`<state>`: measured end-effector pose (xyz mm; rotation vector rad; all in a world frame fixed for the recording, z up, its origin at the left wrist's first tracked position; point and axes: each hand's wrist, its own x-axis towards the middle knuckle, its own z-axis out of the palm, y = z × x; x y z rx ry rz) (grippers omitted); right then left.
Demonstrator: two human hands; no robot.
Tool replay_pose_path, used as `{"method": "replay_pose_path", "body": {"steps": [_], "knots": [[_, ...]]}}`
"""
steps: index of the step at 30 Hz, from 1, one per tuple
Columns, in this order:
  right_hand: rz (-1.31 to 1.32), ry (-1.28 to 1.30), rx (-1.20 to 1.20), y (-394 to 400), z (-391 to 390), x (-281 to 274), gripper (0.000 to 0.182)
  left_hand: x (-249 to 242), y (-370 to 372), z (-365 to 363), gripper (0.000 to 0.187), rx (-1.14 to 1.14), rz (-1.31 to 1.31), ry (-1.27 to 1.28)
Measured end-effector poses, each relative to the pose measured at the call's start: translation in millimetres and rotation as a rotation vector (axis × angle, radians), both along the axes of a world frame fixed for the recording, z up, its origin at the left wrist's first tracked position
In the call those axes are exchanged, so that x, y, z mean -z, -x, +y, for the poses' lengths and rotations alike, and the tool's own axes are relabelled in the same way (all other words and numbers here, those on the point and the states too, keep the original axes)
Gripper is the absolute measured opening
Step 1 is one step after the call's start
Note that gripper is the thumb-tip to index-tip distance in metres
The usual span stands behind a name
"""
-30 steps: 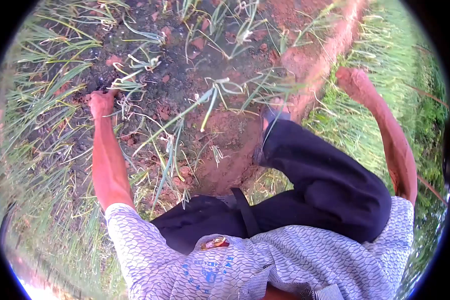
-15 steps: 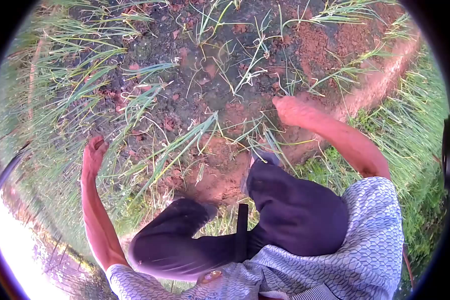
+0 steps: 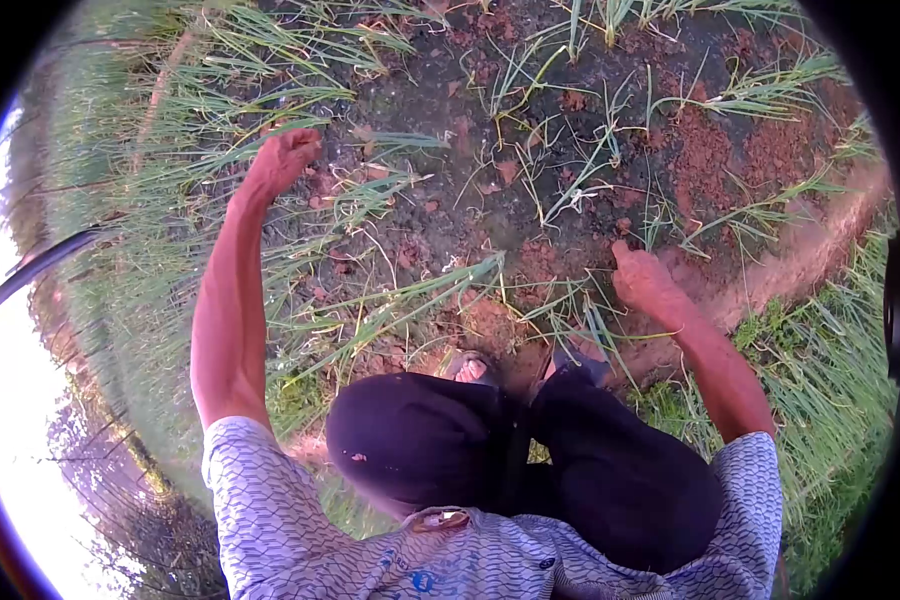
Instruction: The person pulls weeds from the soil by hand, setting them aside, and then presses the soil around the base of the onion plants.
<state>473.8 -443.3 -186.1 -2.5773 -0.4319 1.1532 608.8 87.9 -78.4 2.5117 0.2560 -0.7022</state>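
Note:
My left hand [image 3: 285,162] is reached forward over the bed, its fingers curled closed beside onion leaves [image 3: 315,95]. Whether a leaf or weed is pinched in it cannot be made out. My right hand [image 3: 648,282] is low over the dark soil at the right, also closed, fingertips turned down by a small onion plant [image 3: 658,225]. Whatever it may hold is hidden. Between the hands, long onion leaves [image 3: 420,290] lie slanted across the soil, and a thin plant with pale roots or dry stalks [image 3: 575,197] lies farther forward.
Dense rows of onion plants [image 3: 130,230] stand at the left. A raised reddish soil ridge [image 3: 790,265] runs along the right, with thick green growth [image 3: 830,340] beyond it. My feet [image 3: 470,368] are at the bed's near edge, below my bent knees [image 3: 410,430].
My left hand has moved forward and right, from beside the near leaves to the farther onion row. My right hand remains near the same soil patch, still closed. The view and my body have shifted.

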Motion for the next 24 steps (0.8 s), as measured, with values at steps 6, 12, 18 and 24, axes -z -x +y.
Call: {"method": "replay_pose_path", "body": {"steps": [6, 12, 18, 24], "knots": [[-0.020, -0.086, 0.229, 49.6, 12.2, -56.6, 0.023, 98.0, -42.0, -34.4, 0.036, 0.386, -0.051, -0.050], [-0.156, -0.065, 0.341, 77.1, 44.9, -115.1, 0.021, 172.6, -63.1, -41.5, 0.042, 0.119, 0.172, 0.130], [-0.266, -0.213, 0.343, 85.6, 75.1, -169.2, 0.027, 195.8, -30.2, -35.3, 0.045, 0.104, 0.038, 0.035], [-0.163, -0.157, 0.470, 77.0, 90.0, -227.3, 0.033, 196.3, -39.9, -33.3, 0.048, 0.117, -0.046, -0.038]]}}
